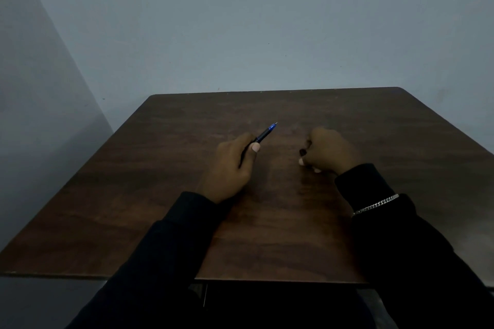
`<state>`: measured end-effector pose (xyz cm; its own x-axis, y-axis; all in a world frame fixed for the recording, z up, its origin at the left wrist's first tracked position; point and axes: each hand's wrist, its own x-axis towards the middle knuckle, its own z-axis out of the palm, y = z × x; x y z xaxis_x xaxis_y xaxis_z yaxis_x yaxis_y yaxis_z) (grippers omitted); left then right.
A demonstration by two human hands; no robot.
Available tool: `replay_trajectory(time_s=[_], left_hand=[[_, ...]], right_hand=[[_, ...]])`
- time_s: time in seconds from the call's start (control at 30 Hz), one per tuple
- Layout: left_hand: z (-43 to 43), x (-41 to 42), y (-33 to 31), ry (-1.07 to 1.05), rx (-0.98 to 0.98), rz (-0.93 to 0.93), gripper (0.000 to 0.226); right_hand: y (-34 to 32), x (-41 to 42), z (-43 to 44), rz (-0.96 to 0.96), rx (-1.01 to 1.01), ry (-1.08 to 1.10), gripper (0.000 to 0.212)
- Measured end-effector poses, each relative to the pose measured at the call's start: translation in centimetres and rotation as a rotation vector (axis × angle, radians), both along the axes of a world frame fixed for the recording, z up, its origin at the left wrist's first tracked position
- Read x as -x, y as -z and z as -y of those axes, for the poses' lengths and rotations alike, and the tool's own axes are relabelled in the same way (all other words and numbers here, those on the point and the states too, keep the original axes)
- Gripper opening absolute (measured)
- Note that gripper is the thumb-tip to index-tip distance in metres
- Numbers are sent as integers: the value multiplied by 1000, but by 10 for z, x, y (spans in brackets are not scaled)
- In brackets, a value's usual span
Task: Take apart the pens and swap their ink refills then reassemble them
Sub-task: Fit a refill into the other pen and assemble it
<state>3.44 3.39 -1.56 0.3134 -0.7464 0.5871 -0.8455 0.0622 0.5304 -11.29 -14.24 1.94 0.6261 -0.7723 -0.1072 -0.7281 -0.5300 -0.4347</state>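
While both hands sit mid-frame on the table (133, 195), we hold a pen (263, 135) ready for opening.
Lowest, matte black sleeves (160, 262), a metal chain bracelet (375, 204) on the right one; our left hand (230, 165) grips the slim dark pen, long axis slanting to upper right, translucent blue tip leading; our right hand (328, 151), just right of that tip, curls round a small dark piece (303, 152) we cannot identify; we judge it nearer for unscrewing; beyond, grained brown wood, then plain grey wall (240, 21).
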Motion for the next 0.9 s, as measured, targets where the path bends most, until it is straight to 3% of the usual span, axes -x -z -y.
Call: replay_trajectory(time_s=[0.17,0.3,0.4,0.53,0.6,0.7,0.9], left_hand=[[1,0,1,1,-25,4,29],[0,2,1,-3,-16,7,31],[0,2,0,0,-27,4,30],[-1,2,-1,-2,-10,-4,28],[0,3,-1,-2,-25,-13,29],[0,3,-1,7,-32,-18,28],[0,3,-2,3,-51,-24,27]], right_hand=[[-2,-2,-7,-30,2,-22,20],[-3,1,-10,103,-58,-29,17],[-4,0,-12,388,-152,-37,18],[-12,-1,-16,1060,-489,-56,25],[-14,1,-16,1237,-586,-116,25],[-15,2,-18,1281,-631,-189,25],[-14,1,-20,1207,-537,-210,28]])
